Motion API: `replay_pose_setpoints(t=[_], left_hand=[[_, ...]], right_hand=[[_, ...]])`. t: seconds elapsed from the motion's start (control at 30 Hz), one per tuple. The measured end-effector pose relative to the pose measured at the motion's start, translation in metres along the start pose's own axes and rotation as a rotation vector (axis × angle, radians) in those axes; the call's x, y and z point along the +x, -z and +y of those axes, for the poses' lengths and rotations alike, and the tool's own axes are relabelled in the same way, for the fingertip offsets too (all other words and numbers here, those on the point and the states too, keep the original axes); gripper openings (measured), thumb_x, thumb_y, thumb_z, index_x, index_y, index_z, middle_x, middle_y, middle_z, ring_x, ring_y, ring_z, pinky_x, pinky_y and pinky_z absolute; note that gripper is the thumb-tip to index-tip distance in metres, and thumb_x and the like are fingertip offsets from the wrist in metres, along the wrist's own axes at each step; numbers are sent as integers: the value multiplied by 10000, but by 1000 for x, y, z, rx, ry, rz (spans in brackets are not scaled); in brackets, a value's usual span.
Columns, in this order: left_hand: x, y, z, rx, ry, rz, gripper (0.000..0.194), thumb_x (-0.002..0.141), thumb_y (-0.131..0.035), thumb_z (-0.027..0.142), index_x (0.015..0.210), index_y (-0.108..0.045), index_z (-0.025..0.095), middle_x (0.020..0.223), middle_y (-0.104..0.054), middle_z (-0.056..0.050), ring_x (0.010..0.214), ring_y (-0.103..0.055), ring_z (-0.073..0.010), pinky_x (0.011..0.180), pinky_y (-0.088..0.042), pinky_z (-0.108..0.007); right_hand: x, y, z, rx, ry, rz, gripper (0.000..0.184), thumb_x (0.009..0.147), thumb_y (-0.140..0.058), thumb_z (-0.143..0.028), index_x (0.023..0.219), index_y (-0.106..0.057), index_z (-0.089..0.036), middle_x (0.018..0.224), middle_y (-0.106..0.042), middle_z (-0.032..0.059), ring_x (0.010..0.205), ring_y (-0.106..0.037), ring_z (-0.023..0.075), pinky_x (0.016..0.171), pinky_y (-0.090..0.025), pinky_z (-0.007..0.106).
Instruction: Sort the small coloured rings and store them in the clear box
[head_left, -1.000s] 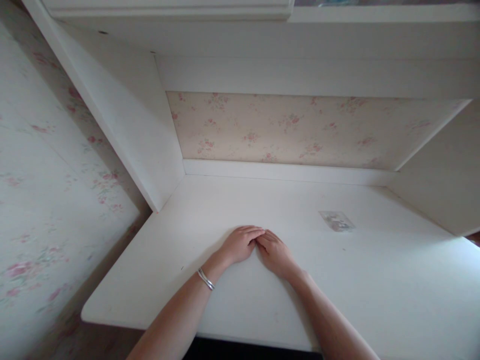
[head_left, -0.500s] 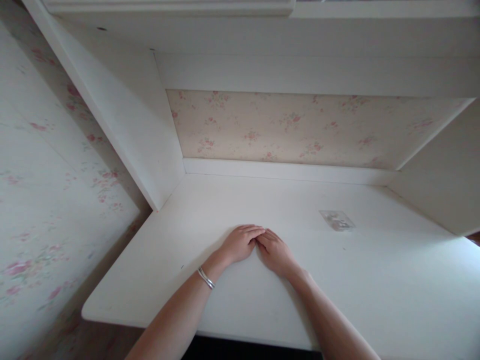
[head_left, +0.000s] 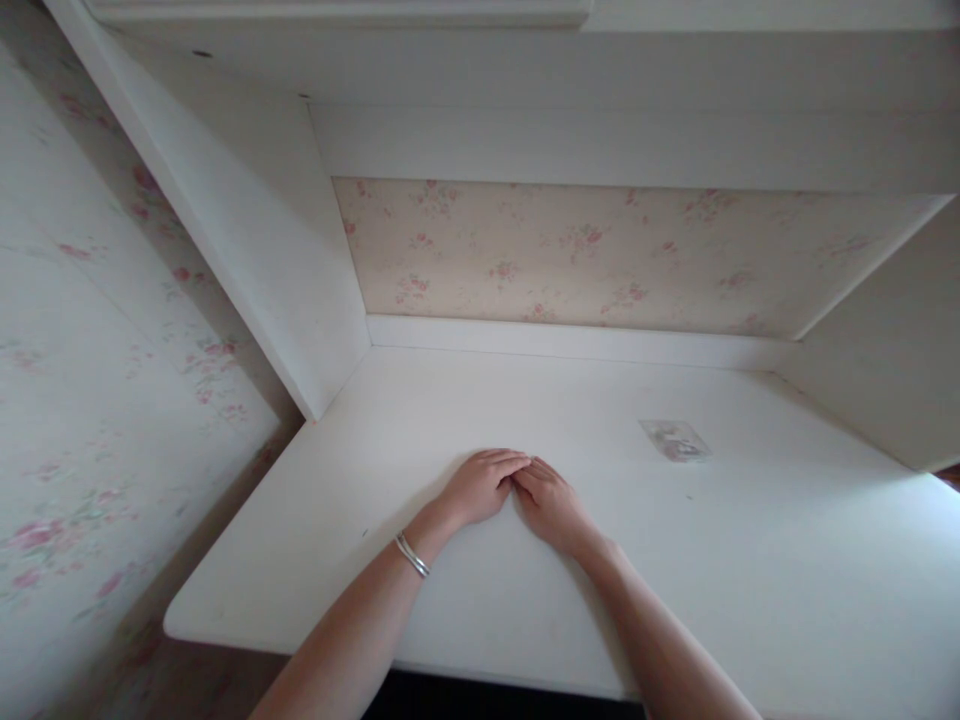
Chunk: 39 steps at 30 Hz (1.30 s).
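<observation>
My left hand [head_left: 486, 486] lies palm down on the white desk [head_left: 480, 620], its fingers stretched out and pointing right. A silver bangle [head_left: 412, 555] circles my left wrist. My right hand [head_left: 551, 505] also rests palm down, and its fingertips meet those of the left hand, partly covered by them. Both hands are open, with no object visible in either. To the right and farther back lies a small clear plastic packet [head_left: 677, 441] with whitish contents too blurred to name; neither hand touches it.
A white side panel [head_left: 255, 230] stands at the left and another panel [head_left: 892, 350] at the right. An overhead shelf [head_left: 525, 75] spans the top. Floral wallpaper [head_left: 570, 255] shows behind the desk. Tiny specks dot the desktop, whose rounded front-left corner is visible.
</observation>
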<state>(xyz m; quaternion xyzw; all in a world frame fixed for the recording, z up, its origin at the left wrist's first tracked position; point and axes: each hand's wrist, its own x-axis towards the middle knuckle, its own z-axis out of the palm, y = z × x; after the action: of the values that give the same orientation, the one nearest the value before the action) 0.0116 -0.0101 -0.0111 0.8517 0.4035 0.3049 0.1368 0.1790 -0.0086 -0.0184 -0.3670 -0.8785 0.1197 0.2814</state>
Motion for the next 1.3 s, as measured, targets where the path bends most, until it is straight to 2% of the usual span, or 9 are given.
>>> replay_pose_setpoints(t=[0.53, 0.73, 1.3], left_hand=[[0, 0, 0, -8, 3, -3, 450, 832, -470, 95, 1248, -552, 245, 1264, -592, -8, 1161, -535, -155, 1055, -403, -345], [0, 0, 1, -5, 8, -1, 450, 837, -465, 94, 1251, -550, 249, 1259, -596, -2, 1162, -535, -150, 1057, -402, -340], [0, 0, 1, -4, 6, -4, 456, 835, -460, 86, 1252, -547, 248, 1265, -592, 1, 1165, -532, -144, 1060, -399, -338]], right_hand=[[0, 2, -1, 12, 12, 1, 259, 862, -430, -85, 1010, -614, -193, 1060, -662, 66, 1054, -566, 180, 1001, -400, 378], [0, 3, -3, 8, 8, 5, 262, 861, -425, -87, 992, -624, -198, 1031, -665, 66, 1027, -571, 182, 957, -431, 371], [-1, 2, -2, -19, 9, -6, 265, 868, -433, -98, 1031, -617, -196, 1081, -656, 71, 1061, -562, 185, 1005, -397, 393]])
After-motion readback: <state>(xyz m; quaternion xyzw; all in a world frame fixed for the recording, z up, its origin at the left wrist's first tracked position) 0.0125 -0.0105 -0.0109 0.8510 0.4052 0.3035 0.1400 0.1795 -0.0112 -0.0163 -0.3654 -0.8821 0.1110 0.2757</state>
